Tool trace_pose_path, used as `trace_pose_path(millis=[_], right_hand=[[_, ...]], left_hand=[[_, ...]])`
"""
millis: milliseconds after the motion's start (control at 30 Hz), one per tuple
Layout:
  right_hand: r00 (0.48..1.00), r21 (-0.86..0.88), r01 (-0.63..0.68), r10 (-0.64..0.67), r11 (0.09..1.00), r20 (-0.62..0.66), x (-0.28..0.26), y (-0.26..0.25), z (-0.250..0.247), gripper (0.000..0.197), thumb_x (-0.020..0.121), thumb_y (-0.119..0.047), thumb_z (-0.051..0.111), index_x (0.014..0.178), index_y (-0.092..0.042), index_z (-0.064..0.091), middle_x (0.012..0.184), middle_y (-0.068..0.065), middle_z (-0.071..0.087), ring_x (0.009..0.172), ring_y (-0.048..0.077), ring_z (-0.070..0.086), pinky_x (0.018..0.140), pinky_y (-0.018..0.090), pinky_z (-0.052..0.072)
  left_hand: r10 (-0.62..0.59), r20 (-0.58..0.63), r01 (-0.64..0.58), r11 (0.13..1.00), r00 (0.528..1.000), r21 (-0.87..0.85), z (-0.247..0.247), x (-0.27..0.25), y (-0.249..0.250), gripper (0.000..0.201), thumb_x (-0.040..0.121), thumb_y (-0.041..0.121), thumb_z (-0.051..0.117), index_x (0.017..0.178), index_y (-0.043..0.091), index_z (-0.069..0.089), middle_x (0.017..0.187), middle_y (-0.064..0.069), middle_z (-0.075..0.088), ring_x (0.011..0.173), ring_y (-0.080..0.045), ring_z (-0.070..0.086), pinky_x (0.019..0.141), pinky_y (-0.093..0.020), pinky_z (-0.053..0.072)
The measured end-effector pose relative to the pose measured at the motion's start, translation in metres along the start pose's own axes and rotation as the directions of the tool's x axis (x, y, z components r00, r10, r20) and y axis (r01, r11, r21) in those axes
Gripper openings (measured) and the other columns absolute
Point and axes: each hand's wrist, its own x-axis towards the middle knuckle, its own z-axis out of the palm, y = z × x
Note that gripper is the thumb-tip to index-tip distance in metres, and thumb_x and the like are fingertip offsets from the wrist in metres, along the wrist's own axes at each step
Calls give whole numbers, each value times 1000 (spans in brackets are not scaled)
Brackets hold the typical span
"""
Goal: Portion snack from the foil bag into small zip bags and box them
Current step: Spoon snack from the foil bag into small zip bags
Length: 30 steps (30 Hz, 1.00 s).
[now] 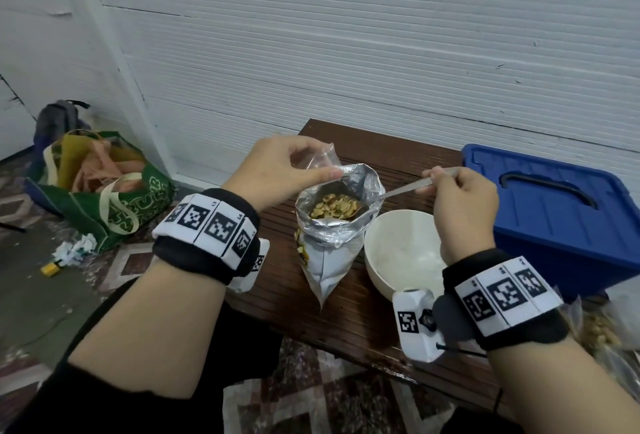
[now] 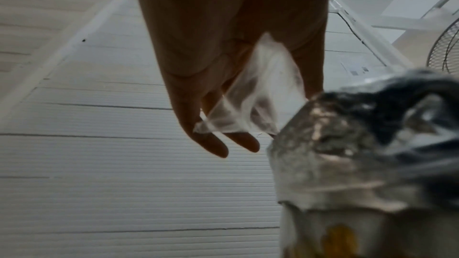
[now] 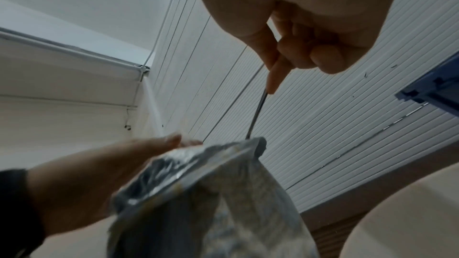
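An open silver foil bag (image 1: 329, 253) stands on the dark wooden table (image 1: 349, 315), with yellowish snack pieces (image 1: 334, 209) showing in its mouth. My left hand (image 1: 277, 170) holds a small clear zip bag (image 1: 320, 156) just above and behind the foil bag's rim; in the left wrist view the zip bag (image 2: 250, 101) hangs from my fingers (image 2: 213, 144) beside the foil bag (image 2: 360, 164). My right hand (image 1: 457, 198) grips a metal spoon (image 1: 405, 188) whose bowl is inside the foil bag. The right wrist view shows the spoon handle (image 3: 257, 117) entering the foil bag (image 3: 203, 193).
A white bowl (image 1: 401, 253) sits right of the foil bag, under my right wrist. A blue lidded plastic box (image 1: 561, 211) stands at the table's right. Filled clear bags (image 1: 602, 326) lie at the right edge. A green tote bag (image 1: 100, 187) and crumpled paper (image 1: 74, 250) are on the floor at left.
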Motion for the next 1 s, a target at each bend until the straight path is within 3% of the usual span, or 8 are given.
trace_pose_path(millis=[133, 233, 367, 433, 600, 767, 900, 1000], right_hand=[[999, 51, -25, 26, 998, -25, 11, -7, -6, 35, 95, -13, 51, 62, -11, 65, 77, -11, 66, 76, -4, 56, 74, 21, 41], [998, 105, -31, 37, 994, -53, 21, -13, -11, 33, 93, -11, 52, 62, -11, 64, 69, -10, 67, 80, 7, 60, 76, 25, 45], [999, 91, 9, -5, 996, -45, 30, -23, -15, 25, 90, -11, 52, 71, -11, 68, 49, -13, 62, 68, 10, 55, 69, 26, 44], [1000, 68, 28, -27, 997, -13, 30, -27, -14, 29, 91, -12, 52, 66, -18, 66, 54, -11, 64, 70, 9, 54, 70, 24, 43], [997, 27, 34, -36, 999, 67, 26, -32, -4, 32, 92, -13, 52, 64, -18, 67, 67, -9, 67, 84, 10, 61, 80, 26, 45], [994, 29, 19, -22, 999, 112, 24, -34, 3, 34, 93, -13, 54, 61, -15, 67, 68, -8, 68, 89, 15, 65, 90, 36, 51], [984, 29, 53, -57, 998, 167, 18, -39, 6, 36, 93, -13, 54, 61, -14, 68, 78, -4, 71, 92, 14, 65, 96, 40, 48], [966, 67, 122, -133, 990, 220, 15, -43, 6, 29, 94, -17, 55, 69, -20, 70, 75, -2, 72, 93, 14, 65, 97, 41, 46]], left_hand=[[-13, 67, 9, 998, 998, 55, -11, -1, -2, 44, 68, 48, 79, 108, 34, 68, 100, 18, 66, 90, 5, 57, 68, -7, 40], [1, 87, -8, 997, 996, 76, -12, -2, -1, 43, 66, 44, 82, 106, 32, 68, 94, 19, 66, 86, 8, 56, 63, 0, 38], [20, 103, -29, 997, 994, 77, -9, -2, 1, 42, 63, 42, 85, 102, 31, 71, 90, 18, 67, 83, 6, 57, 63, 0, 38], [29, 112, -40, 995, 993, 97, -5, -2, 3, 43, 63, 44, 85, 102, 31, 71, 91, 18, 66, 87, 4, 57, 67, -5, 40], [32, 129, -44, 995, 991, 88, 3, 0, 2, 54, 58, 46, 86, 107, 28, 72, 95, 16, 69, 91, 5, 61, 81, -15, 50], [42, 146, -57, 993, 988, 101, 7, 1, 3, 59, 56, 50, 85, 109, 29, 71, 95, 19, 67, 92, 9, 59, 82, -10, 46], [67, 127, -81, 990, 990, 114, 14, 1, 6, 55, 61, 50, 84, 108, 26, 71, 90, 22, 65, 91, 10, 59, 73, -1, 42], [101, 79, -106, 992, 992, 71, 20, -1, 9, 47, 63, 47, 84, 102, 23, 73, 87, 14, 69, 84, 1, 62, 71, -8, 47]])
